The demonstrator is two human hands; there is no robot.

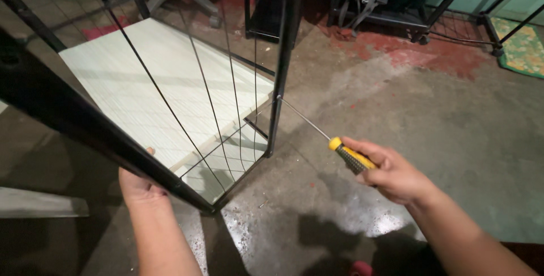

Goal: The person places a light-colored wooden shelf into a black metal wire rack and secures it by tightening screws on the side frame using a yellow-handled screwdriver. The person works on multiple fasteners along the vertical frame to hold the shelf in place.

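Head cam, looking down at a concrete floor (430, 111).

At 9 o'clock: thick black frame bar (68, 120) runs diagonally from the left edge down toward 6. Left hand (137, 188) sits at 7 o'clock, behind and under that bar, palm against it. Fingers are hidden by the bar, so can't tell if they wrap it or just brace.

10–11 o'clock: pale wood-grain board (136, 83) lying flat on the floor, seen through the thin black wire rods (204, 89) of the rack panel. The rods fan down to the panel's lower corner near 6.

12 o'clock: black upright post (281, 66), vertical, foot on the floor just beside the board's near edge.

Centre: screwdriver (334, 143), long bare steel shaft, yellow and black handle. The tip touches the post about midway up; whether it's seated in a screw head is too small to tell. The shaft slopes down toward 4 o'clock.

4 o'clock: right hand (394, 177) closed around the screwdriver handle, fingers curled over it, thumb on top, yellow collar sticking out ahead of the fist.

1 o'clock, well apart: dark metal shelf unit (396, 9) with gear on it. 2 o'clock, frame edge: green patterned mat (524, 49). Red paint patch (436, 55) on the floor between them.
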